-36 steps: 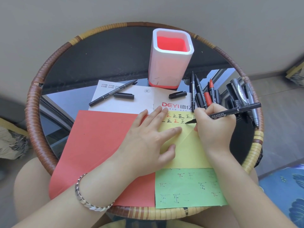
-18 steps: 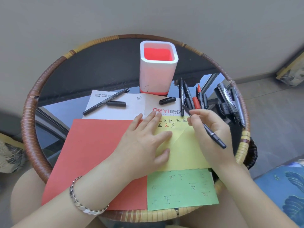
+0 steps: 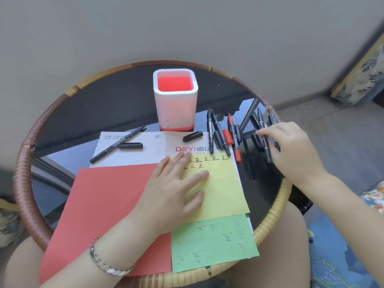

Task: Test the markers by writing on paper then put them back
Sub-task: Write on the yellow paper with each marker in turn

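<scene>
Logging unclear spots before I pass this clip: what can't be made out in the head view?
1. Head view: the right hand is motion-blurred over the black markers by the right rim of the table; whether it grips one is unclear.
2. Head view: the left hand covers the leftmost characters on the yellow paper.
3. Head view: the print on the white sheet is too small to read.

A plain beige wall [image 3: 187, 28] backs a round rattan-rimmed glass table [image 3: 22, 163] on grey floor [image 3: 332, 125].
</scene>
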